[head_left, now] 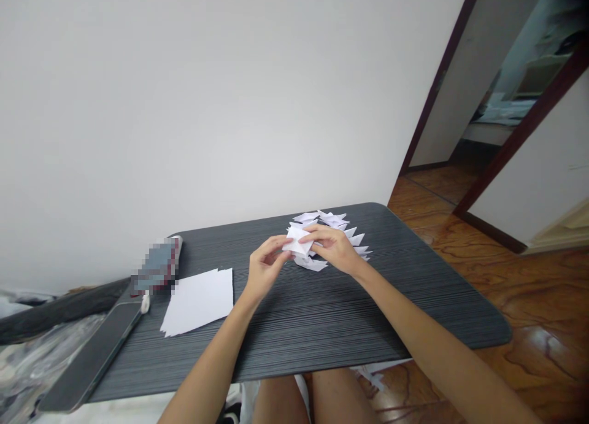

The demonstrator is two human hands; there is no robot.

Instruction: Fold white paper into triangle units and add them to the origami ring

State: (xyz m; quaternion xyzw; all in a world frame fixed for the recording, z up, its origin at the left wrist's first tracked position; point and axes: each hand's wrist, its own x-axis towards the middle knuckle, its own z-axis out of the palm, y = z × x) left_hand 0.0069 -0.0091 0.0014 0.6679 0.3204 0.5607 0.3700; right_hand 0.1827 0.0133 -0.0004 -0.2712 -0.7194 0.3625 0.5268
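Observation:
Between my two hands, above the dark table [285, 326], is a small piece of folded white paper [298, 242]. My left hand [268, 261] pinches its left side between thumb and fingers. On the right side, my right hand [335, 247] grips the same paper, with fingertips resting on its upper face. Behind and beside the hands lie several folded paper pieces [361, 240] with pointed ends, spread in a rough curve. My right hand partly covers them.
A stack of white paper sheets [202, 301] lies on the table's left part. Farther left are a blurred-out object [159, 264] and a dark flat panel [99, 350] along the edge. A white wall [207, 105] rises behind; a doorway [478, 105] opens at right.

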